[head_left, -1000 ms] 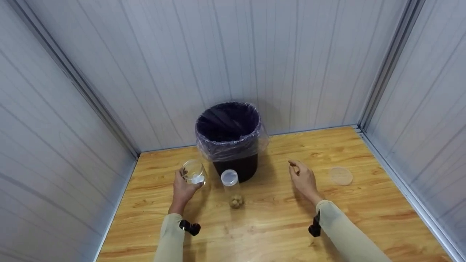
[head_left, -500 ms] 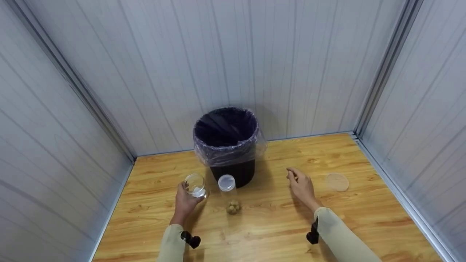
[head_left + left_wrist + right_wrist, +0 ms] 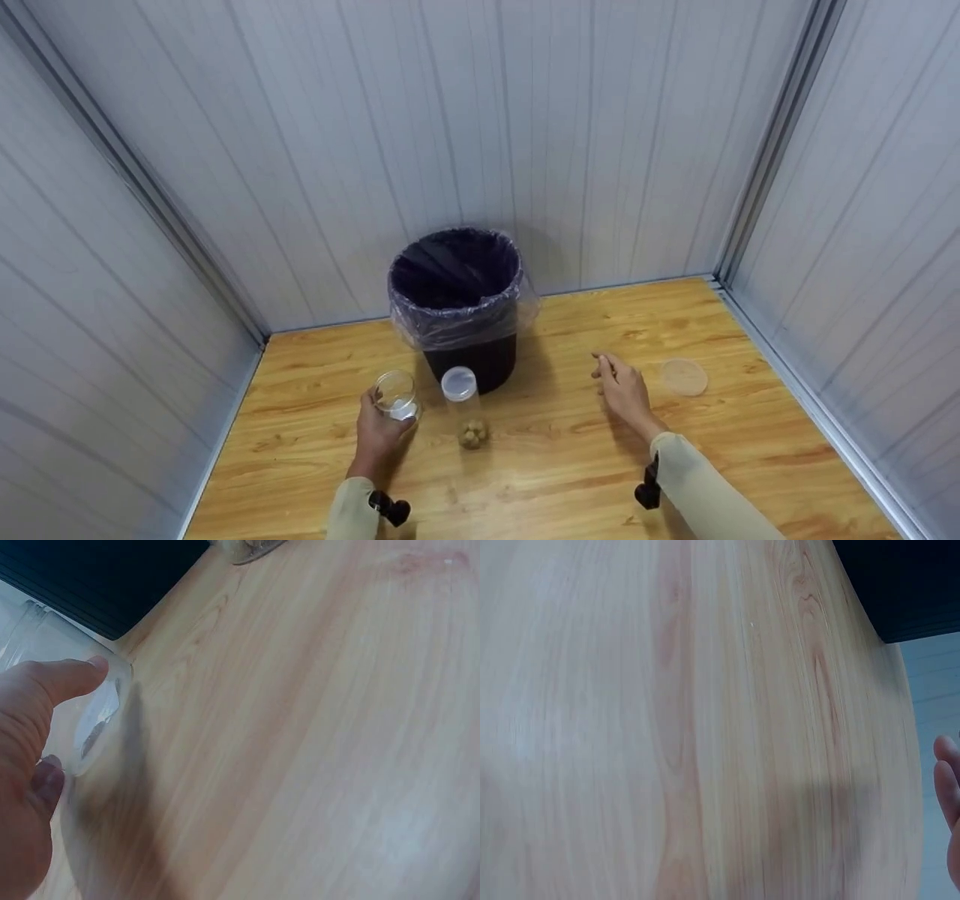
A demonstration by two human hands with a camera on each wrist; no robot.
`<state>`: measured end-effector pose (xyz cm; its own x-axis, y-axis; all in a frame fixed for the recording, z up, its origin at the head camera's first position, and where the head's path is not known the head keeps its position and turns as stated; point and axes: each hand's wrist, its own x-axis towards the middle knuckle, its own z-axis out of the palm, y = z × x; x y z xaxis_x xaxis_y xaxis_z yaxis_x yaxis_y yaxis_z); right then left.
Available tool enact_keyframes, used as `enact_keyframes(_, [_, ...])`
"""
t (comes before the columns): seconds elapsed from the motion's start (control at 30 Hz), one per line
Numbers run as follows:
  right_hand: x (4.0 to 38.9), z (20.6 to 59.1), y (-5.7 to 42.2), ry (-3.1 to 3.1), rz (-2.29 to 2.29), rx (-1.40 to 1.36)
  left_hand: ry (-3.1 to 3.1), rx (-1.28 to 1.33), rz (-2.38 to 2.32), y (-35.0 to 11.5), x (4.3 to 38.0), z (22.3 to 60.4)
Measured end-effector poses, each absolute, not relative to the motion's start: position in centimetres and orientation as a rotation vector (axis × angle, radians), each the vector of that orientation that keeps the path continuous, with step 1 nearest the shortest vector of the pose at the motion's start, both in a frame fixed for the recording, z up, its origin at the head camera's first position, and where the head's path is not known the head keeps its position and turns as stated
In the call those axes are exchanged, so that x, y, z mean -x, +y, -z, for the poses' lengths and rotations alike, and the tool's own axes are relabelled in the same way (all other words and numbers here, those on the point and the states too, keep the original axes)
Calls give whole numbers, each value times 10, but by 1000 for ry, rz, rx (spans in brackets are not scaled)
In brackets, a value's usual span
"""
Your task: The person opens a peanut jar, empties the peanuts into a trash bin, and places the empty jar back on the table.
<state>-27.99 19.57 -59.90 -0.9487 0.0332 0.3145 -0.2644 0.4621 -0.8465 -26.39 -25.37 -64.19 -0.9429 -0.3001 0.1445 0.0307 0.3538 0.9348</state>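
In the head view my left hand (image 3: 380, 431) grips a clear, uncovered jar (image 3: 395, 386) from its near left side, fingers and thumb around it. A small white piece (image 3: 99, 716) shows at the jar's bottom; whether it is a packet or a label I cannot tell. The jar's base is at or very near the wooden table. Right of it stands a tall clear jar (image 3: 463, 405) with a whitish lid and several round, tan-brown pieces (image 3: 473, 433) at its bottom. My right hand (image 3: 624, 388) hovers over the table, fingers loosely bent, holding nothing.
Behind both jars a black trash bin (image 3: 491, 364) with a purplish plastic liner stands against the back wall. A flat, clear round lid (image 3: 684, 376) lies on the table (image 3: 540, 487) right of my right hand. Pale panel walls enclose the back and both sides.
My left hand has brought the jar down and slightly nearer to me, still gripping it. The head view has tilted a little upward. My right hand stays in nearly the same place.
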Motion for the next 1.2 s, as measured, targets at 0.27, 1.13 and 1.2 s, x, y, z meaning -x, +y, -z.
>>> enact_keyframes(0.27, [278, 600, 197, -2428, -1479, -192, -2422, -259, 1543, -254, 256, 638])
enact_keyframes(1.13, [261, 451, 107, -2560, -858, -1019, -2866, -46, 1633, -241, 183, 586])
enact_keyframes(1.2, [255, 435, 94, -2568, -784, -1131, -2915, 28, 1699, -233, 179, 578])
